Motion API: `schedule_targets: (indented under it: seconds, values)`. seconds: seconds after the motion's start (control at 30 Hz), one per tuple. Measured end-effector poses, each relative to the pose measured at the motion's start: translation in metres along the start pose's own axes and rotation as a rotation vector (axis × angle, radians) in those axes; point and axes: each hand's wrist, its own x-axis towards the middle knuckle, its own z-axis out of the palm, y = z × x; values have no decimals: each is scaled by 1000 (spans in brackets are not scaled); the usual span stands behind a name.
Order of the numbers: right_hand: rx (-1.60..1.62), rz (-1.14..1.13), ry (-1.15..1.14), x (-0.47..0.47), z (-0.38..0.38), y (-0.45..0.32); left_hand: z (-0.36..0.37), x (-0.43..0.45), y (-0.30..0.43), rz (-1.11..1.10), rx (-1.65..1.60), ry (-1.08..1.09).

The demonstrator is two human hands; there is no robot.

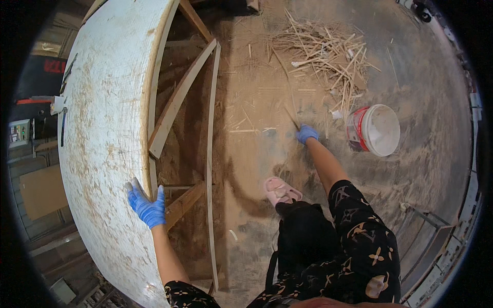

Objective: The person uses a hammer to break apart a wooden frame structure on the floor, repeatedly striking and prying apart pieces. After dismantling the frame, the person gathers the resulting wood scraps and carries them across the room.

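Observation:
My left hand [147, 204], in a blue glove, rests on the near edge of a worn white-topped workbench [111, 154], fingers spread over the rim. To the right, low over the dusty floor, my right hand [307, 134], also gloved in blue, is closed on the end of a thin wooden strip [291, 117]. Further strips touch or lie near it. Beyond that hand is a heap of wood offcuts [335, 57] with some white scraps.
A white plastic bucket [382, 130] with a red label stands right of my right hand. Wooden braces [181, 100] support the bench. A metal frame [427, 227] is at lower right. Loose slivers and sawdust cover the floor [258, 161].

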Motion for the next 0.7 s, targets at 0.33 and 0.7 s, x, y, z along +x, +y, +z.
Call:
schedule_targets:
  seconds: [0.33, 0.7]
  values:
    - [160, -391, 19, -36, 38, -110, 0, -1, 2, 25, -121, 38]
    - [495, -659, -150, -57, -69, -134, 125, 67, 204, -369, -1096, -739]
